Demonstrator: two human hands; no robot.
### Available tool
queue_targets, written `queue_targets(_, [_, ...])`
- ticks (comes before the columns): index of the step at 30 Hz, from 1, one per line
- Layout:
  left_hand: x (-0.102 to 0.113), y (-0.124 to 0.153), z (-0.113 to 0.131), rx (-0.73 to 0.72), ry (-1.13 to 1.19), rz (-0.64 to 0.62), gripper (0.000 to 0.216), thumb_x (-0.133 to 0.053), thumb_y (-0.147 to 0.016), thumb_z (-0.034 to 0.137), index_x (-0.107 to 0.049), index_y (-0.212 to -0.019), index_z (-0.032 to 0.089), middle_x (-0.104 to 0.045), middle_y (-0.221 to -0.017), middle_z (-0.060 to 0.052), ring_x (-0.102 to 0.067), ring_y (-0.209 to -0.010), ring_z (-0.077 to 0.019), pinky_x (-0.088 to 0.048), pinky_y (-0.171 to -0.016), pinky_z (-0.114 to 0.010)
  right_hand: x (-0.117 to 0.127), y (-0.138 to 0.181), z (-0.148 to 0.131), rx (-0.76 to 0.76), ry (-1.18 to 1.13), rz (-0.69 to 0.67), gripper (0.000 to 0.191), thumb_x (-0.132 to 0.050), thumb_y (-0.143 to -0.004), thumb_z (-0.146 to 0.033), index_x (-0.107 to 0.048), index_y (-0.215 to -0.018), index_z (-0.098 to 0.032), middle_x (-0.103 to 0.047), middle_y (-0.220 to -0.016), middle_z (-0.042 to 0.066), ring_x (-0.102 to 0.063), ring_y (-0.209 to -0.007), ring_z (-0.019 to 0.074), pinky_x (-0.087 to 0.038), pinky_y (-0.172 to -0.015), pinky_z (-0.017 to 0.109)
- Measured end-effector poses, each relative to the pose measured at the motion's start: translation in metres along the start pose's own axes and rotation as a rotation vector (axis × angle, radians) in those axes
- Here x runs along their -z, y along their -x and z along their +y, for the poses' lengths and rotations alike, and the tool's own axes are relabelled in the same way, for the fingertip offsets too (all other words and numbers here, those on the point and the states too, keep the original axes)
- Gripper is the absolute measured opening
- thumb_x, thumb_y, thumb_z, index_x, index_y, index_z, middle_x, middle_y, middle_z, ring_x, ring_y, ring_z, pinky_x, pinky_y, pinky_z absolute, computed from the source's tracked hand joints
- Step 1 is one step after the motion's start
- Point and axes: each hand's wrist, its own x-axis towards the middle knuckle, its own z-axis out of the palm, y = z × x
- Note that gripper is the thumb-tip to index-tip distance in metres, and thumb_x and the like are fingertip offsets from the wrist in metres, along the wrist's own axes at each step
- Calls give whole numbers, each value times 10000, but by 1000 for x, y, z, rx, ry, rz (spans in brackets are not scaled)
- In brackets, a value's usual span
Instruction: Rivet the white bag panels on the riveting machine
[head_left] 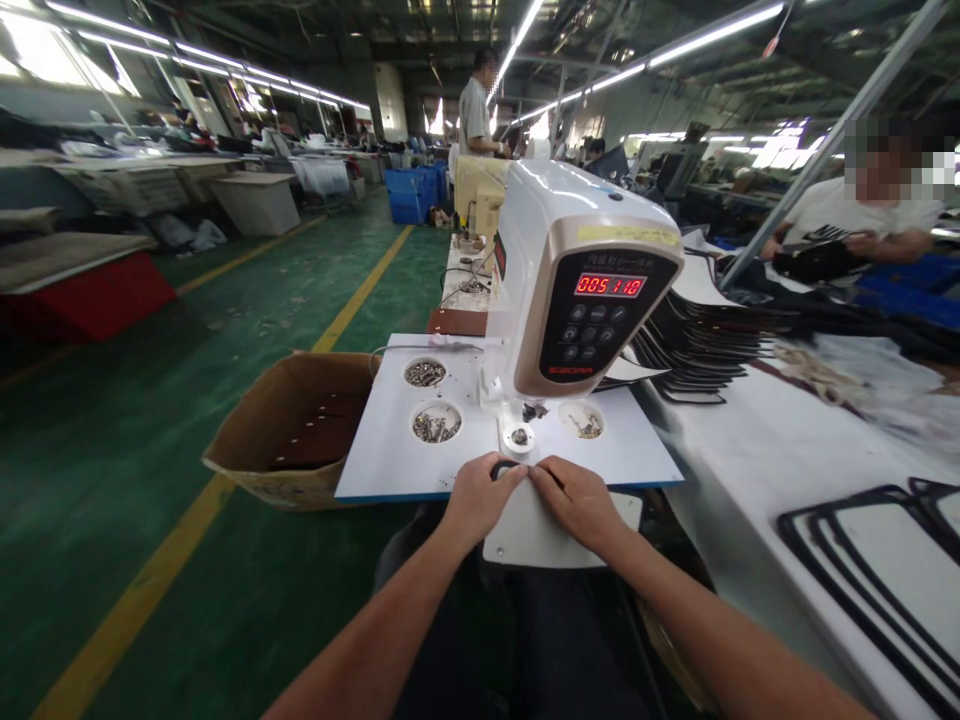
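My left hand [480, 502] and my right hand [581, 502] meet at the upper edge of a white panel [540, 545] with dark edging. Both are closed on it, thumbs on top and close together; the fingers underneath are hidden. The panel hangs toward my lap, and a small metal stud shows near its lower left corner. Just beyond my fingertips is the round lower die [518, 437] of a white riveting machine [577, 290] with a red lit display. Small metal fasteners fill the cups in its white tabletop [382, 465], such as the left cup [436, 424].
A cardboard box [247, 440] with brown pieces inside stands left of the tabletop. To the right, a white table [720, 470] carries a stack of black-edged panels [697, 340] and more panels [892, 560] nearer me. One person sits at right; another stands behind the machine.
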Motion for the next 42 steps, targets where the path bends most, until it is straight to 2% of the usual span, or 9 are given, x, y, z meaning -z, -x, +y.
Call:
queue_targets(5, [-5, -21, -5, -42, -118, 87, 452, -386, -906, 540, -611, -727, 193, -646, -697, -10, -554, -686, -150, -343, -632, -270, 1, -22, 12, -94, 109, 124, 437, -376, -985, -528, -592, -759, -223, -650, -717, 2, -570, -679, 153, -305, -625, 266])
queue_targets(11, [-7, -49, -8, -50, -214, 117, 463, -268, -953, 489, -557, -731, 204, -644, -724, -31, -534, -683, -152, -315, -640, -280, 0, -56, 25, -139, 195, 195, 459, -405, -968, -533, -591, -701, -210, -647, -693, 12, -542, -653, 144, -252, -604, 272])
queue_targets(18, [-12, -69, -16, -7, -328, 99, 488, -277, -946, 476, -641, -765, 206, -720, -845, -97, -597, -785, -202, -325, -682, -308, -8, -74, 38, -181, 201, 140, 451, -441, -942, -519, -603, -666, -201, -654, -708, 30, -517, -676, 149, -236, -603, 275])
queue_targets(24, [-12, -75, -18, -11, -263, 106, 477, -333, -924, 462, -614, -651, 189, -686, -730, -74, -543, -706, -169, -303, -649, -299, -13, -70, 35, -233, 115, 133, 474, -407, -947, -522, -543, -630, -196, -625, -677, 29, -475, -654, 143, -233, -597, 272])
queue_targets(28, [-6, -65, -17, -21, -243, 131, 475, -349, -912, 475, -549, -596, 181, -593, -617, -21, -471, -626, -135, -279, -601, -284, -10, -65, 28, -267, 15, 189, 478, -417, -939, -515, -478, -586, -197, -577, -629, 15, -450, -631, 143, -247, -603, 275])
queue_targets(34, [13, -10, -19, -27, -7, 58, 419, -427, -870, 563, -613, -773, 200, -612, -671, 23, -537, -683, -143, -370, -643, -256, -13, -17, 15, -439, -318, 326, 501, -402, -917, -585, -457, -591, -209, -507, -597, -14, -434, -622, 153, -301, -583, 266])
queue_targets(38, [21, 7, -18, 27, 78, 30, 465, -461, -842, 612, -621, -749, 185, -624, -700, 9, -549, -699, -153, -399, -654, -267, -19, 18, 7, -477, -504, 261, 486, -413, -897, -616, -528, -665, -205, -527, -647, -13, -473, -666, 170, -356, -587, 262])
queue_targets(42, [22, 13, -17, 197, 407, -111, 540, -460, -799, 700, -594, -771, 177, -611, -684, 5, -539, -614, -142, -415, -548, -255, -14, 35, 3, -448, -517, 217, 479, -423, -898, -612, -590, -717, -201, -584, -699, 6, -521, -719, 195, -400, -635, 281])
